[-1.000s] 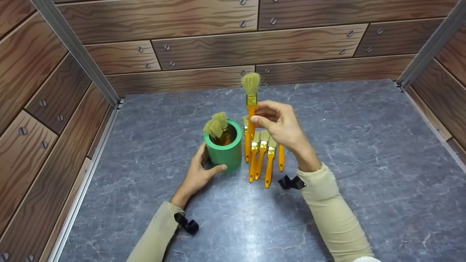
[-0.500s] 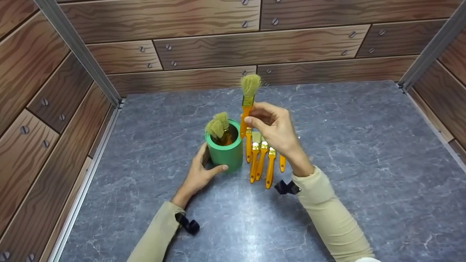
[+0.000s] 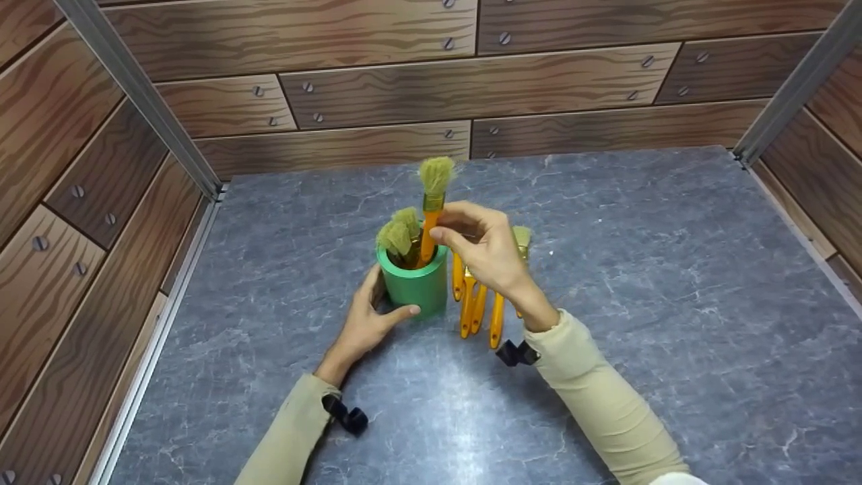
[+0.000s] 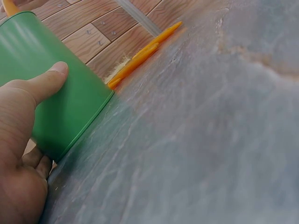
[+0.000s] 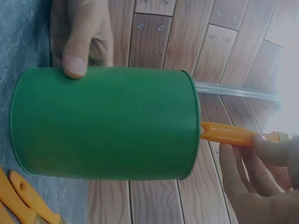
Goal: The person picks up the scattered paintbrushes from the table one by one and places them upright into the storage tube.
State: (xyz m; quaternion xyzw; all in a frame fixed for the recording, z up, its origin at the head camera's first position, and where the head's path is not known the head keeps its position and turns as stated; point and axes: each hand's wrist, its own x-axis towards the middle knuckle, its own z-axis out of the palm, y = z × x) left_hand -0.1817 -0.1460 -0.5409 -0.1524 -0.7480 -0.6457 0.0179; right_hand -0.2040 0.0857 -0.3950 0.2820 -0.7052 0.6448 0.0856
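A green cylindrical can (image 3: 416, 293) stands upright on the table, with several paintbrushes (image 3: 399, 236) in it, bristles up. My left hand (image 3: 367, 327) grips the can's lower left side, thumb across the front; the left wrist view shows the same thumb (image 4: 49, 81) on its wall. My right hand (image 3: 488, 246) pinches the orange handle of a paintbrush (image 3: 429, 232) between thumb and fingers. That brush is upright over the can's mouth, bristles up; in the right wrist view its handle end (image 5: 212, 132) is at the rim.
Several more paintbrushes (image 3: 497, 320) with orange handles lie on the grey marbled table (image 3: 646, 269), right of the can and partly under my right hand. Wood-patterned panels (image 3: 377, 94) wall the back and sides, with metal rails (image 3: 145, 101) at the corners.
My right hand has carried the paintbrush left and slightly down, from above the loose brushes to over the can's opening. The left hand and can have stayed in place.
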